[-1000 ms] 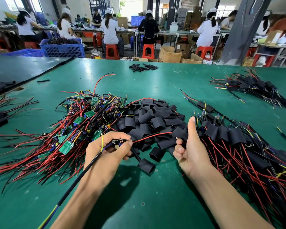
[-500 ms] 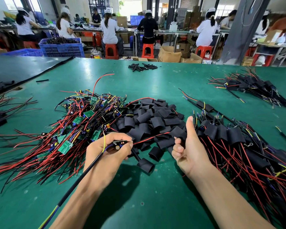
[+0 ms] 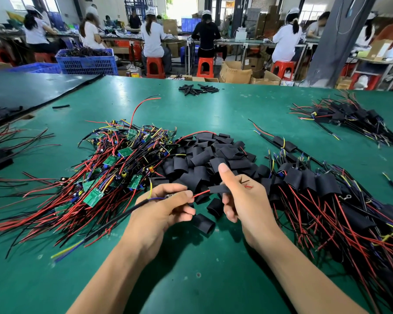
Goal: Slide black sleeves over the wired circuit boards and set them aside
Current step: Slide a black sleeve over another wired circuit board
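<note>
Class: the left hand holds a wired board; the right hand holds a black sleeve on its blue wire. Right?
Not quite. The head view shows the wire entering the black sleeve is red, not blue. The left hand does hold the wired board, the right hand the black sleeve.
</note>
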A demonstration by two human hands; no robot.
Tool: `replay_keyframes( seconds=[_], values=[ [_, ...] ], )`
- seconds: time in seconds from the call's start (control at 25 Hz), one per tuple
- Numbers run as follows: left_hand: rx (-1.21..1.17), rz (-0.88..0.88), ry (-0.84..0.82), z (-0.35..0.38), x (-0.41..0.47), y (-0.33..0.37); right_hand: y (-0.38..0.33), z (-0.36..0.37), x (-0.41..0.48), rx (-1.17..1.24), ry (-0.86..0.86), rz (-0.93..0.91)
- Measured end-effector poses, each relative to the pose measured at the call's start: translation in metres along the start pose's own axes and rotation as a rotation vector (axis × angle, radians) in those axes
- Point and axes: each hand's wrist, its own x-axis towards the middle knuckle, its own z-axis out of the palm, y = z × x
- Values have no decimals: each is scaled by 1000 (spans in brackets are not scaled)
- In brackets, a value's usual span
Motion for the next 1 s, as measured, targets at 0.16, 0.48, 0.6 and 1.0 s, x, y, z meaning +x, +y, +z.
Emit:
replay_keyframes(
  seconds=[0.16, 0.48, 0.6, 1.0],
  values=[
    [-99, -105, 7, 9, 0, -1, 0, 8, 0, 230, 3, -25],
    [28, -182, -120, 13, 0, -1, 5, 16, -14, 138, -231, -81],
    [34, -276, -189, 11, -1, 2, 10, 17, -13, 109, -82, -80],
    [139, -95, -244, 5, -1, -7, 13, 21, -16, 90, -49, -95]
  ],
)
